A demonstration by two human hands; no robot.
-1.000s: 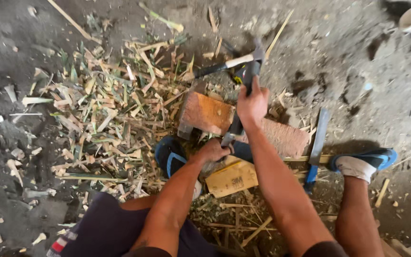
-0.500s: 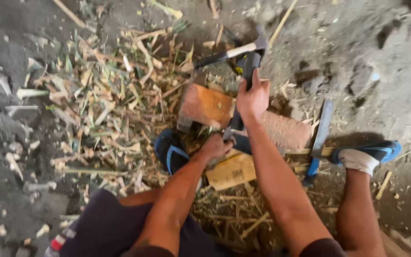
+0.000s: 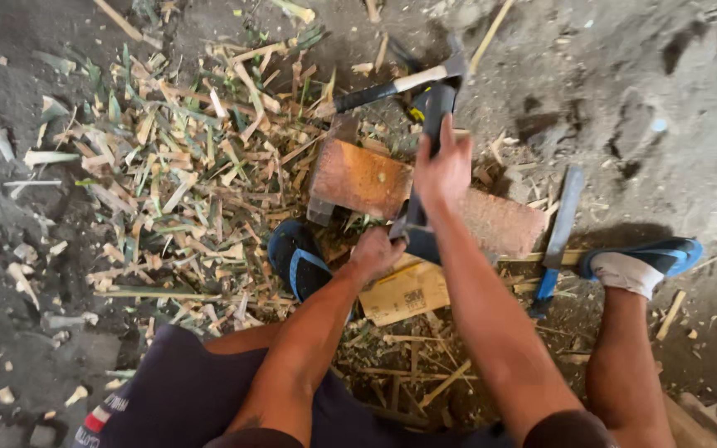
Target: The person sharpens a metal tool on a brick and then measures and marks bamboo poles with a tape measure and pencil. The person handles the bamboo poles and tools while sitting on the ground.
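My right hand point(image 3: 443, 170) is closed round a long dark flat tool point(image 3: 435, 112) that slants over a reddish-brown wooden block point(image 3: 358, 178). The tool's lower end point(image 3: 412, 228) reaches down to my left hand point(image 3: 378, 250). That hand is clenched right beside the lower end, and what it holds is hidden. A hammer point(image 3: 400, 81) with a black grip lies on the ground just beyond the tool's top. A second, paler block point(image 3: 504, 224) lies to the right of my right forearm.
Split bamboo strips and chips point(image 3: 176, 182) litter the ground at left. A blue-handled blade point(image 3: 559, 224) lies at right near my right foot in a blue sandal point(image 3: 649, 261). My left sandal point(image 3: 296, 257) and a piece of cardboard point(image 3: 404, 292) lie below the blocks.
Both hands stay almost where they were on the dark tool over the block. The view has shifted slightly.
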